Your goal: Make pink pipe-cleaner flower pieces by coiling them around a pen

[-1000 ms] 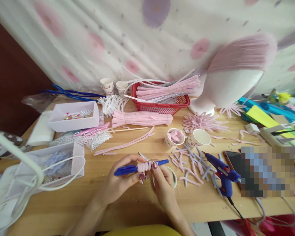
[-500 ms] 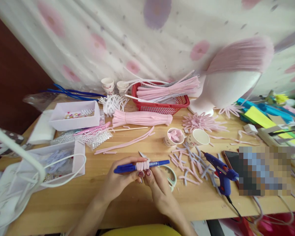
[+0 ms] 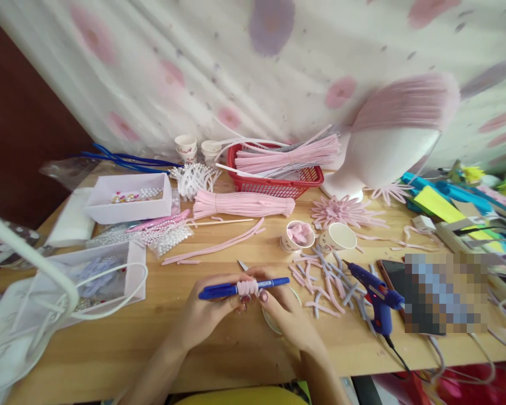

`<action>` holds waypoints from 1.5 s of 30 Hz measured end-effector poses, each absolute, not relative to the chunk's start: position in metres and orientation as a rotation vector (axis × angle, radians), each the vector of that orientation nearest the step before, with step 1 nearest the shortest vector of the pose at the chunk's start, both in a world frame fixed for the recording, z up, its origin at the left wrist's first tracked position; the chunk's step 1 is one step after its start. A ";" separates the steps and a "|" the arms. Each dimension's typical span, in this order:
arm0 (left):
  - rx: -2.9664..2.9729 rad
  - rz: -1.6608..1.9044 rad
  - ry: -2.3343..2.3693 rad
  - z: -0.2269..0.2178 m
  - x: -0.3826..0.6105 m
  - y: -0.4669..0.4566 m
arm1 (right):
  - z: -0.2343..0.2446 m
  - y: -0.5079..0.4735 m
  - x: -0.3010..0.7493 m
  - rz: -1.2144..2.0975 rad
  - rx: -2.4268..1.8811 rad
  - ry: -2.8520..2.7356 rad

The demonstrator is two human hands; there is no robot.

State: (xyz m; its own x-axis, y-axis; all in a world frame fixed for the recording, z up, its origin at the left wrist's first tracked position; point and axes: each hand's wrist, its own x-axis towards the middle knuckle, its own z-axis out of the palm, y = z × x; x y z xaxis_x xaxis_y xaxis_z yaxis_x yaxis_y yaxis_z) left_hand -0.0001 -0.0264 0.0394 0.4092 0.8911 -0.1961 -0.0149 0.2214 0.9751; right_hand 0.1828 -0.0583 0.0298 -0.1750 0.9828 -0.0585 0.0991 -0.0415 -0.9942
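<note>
My left hand [image 3: 204, 312] is closed round a blue marker pen [image 3: 219, 291], held level above the table. A pink pipe cleaner [image 3: 247, 287] is wound in a short coil about the pen's middle. My right hand [image 3: 293, 320] is at the coil's right end, its thumb just below the pen and its fingers partly hidden behind. It seems to hold the coil's end, though the contact is hard to see. Beneath the hands lies a pair of scissors [image 3: 242, 265], its pale green handle mostly covered by my right hand.
Cut pipe cleaner pieces [image 3: 320, 281] lie right of my hands, beside a blue glue gun [image 3: 377, 295] and phone [image 3: 421, 298]. Behind stand two paper cups [image 3: 338, 237], a pink bundle [image 3: 244, 203], a red basket [image 3: 274, 185] and a white mannequin head [image 3: 388, 152]. White boxes [image 3: 129, 197] are left.
My right thumb has shifted right along the pen, away from the coil's middle, and the hand has turned. More of the coil shows, and the scissors' handle is more covered.
</note>
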 end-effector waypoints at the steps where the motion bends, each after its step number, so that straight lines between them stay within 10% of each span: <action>1: 1.199 0.776 0.955 0.040 0.001 -0.026 | 0.028 -0.058 0.180 1.336 -1.244 -1.358; 45: 1.060 0.870 1.008 0.041 -0.006 -0.034 | 0.023 -0.061 0.146 1.326 -1.153 -0.672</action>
State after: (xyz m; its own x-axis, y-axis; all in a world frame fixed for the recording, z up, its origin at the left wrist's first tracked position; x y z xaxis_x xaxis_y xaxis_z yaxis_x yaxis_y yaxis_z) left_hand -0.0063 -0.0340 0.0413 0.3080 0.9239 -0.2271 -0.0900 0.2659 0.9598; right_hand 0.1457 -0.0607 0.0227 0.1846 0.9570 -0.2240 -0.3854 -0.1392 -0.9122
